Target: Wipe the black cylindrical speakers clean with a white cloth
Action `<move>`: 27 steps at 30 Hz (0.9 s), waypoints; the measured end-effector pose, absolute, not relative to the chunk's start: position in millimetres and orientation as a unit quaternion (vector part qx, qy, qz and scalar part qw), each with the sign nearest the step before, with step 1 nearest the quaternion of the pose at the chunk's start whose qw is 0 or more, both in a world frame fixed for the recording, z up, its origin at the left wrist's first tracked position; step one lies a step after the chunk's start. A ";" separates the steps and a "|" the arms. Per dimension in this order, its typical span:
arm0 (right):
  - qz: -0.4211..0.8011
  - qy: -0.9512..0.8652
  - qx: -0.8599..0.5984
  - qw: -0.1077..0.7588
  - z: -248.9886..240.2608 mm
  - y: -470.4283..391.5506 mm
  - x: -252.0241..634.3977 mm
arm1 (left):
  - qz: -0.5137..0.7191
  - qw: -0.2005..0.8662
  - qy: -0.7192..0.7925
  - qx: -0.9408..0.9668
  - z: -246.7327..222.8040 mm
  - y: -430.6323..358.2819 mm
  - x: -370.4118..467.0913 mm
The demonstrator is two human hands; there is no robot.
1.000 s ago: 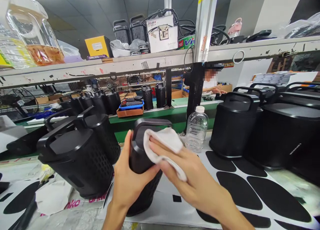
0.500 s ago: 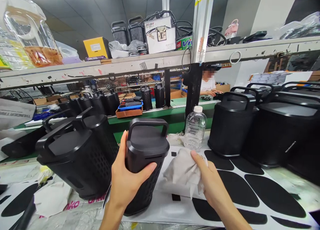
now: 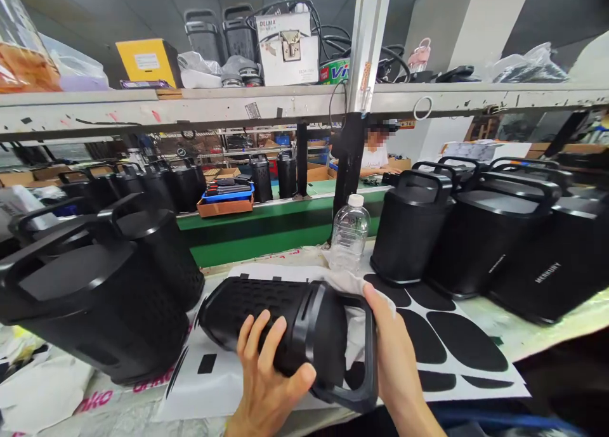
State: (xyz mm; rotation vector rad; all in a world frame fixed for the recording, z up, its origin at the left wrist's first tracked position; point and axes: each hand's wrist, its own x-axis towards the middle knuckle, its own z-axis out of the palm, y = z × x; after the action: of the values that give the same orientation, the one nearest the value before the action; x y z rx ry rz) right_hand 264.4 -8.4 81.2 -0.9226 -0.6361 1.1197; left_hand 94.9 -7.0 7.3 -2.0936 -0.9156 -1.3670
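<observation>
A black speaker [image 3: 271,297] with a perforated body and a loop handle lies tilted on its side, its handle end toward the right. Wrapped over the body from the near side, my left hand [image 3: 269,367] grips it. A white cloth [image 3: 354,332] shows through the handle opening, bunched in my right hand [image 3: 394,348], which is at the handle. Part of the cloth is hidden behind the speaker. Beneath lies a white sheet [image 3: 190,396] with black rounded shapes [image 3: 466,342].
Similar black speakers stand at left [image 3: 85,297] and right [image 3: 504,240]. A clear bottle [image 3: 349,234] with a white cap stands behind the sheet. A shelf [image 3: 214,107] crosses above, carrying boxes and cables. Beyond the green bench edge, a person [image 3: 375,158] sits.
The speaker has gone from upright to lying on its side, handle turned right. My right hand has brought the cloth to the handle end. The view has shifted right.
</observation>
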 end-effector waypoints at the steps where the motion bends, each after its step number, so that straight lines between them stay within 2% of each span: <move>1: 0.500 -0.297 -0.429 0.691 78.3 -9.1 266.7 | -0.503 0.232 -0.342 -0.759 3.1 -10.1 97.2; 8: 0.467 -0.351 -0.500 0.639 52.0 -21.1 293.1 | -0.483 0.254 -0.332 -0.769 -15.8 -11.3 100.4; 11: 0.454 -0.314 -0.570 0.609 36.2 -30.7 309.5 | -0.491 0.252 -0.357 -0.754 -27.3 -13.9 109.9; 13: 0.496 -0.254 -0.583 0.591 27.5 -34.2 316.3 | -0.474 0.254 -0.382 -0.751 -32.5 -20.0 119.1; 16: 0.615 -0.169 -0.496 0.590 21.2 -30.7 314.7 | -0.410 0.221 -0.414 -0.782 -28.3 -31.2 126.2; 18: 0.653 -0.114 -0.450 0.599 21.9 -23.9 308.2 | -0.398 0.151 -0.385 -0.819 -16.8 -33.3 118.1; 20: 0.641 -0.073 -0.450 0.618 25.0 -17.2 301.2 | -0.473 0.058 -0.389 -0.789 -1.9 -25.8 96.3; 22: 0.603 -0.078 -0.480 0.632 29.0 -13.4 295.6 | -0.590 -0.054 -0.504 -0.628 10.8 -8.9 64.7; 23: 0.582 -0.096 -0.497 0.636 30.7 -12.7 293.4 | -0.622 -0.161 -0.571 -0.511 15.0 1.2 48.2; 24: 0.562 -0.116 -0.513 0.638 32.0 -12.7 291.6 | -0.636 -0.295 -0.596 -0.390 17.2 10.8 33.0; 27: 0.518 -0.165 -0.540 0.642 34.2 -14.6 290.7 | -0.610 -0.431 -0.590 -0.307 15.2 26.5 5.0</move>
State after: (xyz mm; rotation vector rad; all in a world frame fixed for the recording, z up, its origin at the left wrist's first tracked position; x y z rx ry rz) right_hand 290.7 -14.6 34.2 -1.2298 -0.3762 1.1815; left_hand 5.0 26.5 15.2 -1.3708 -2.6372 -2.7248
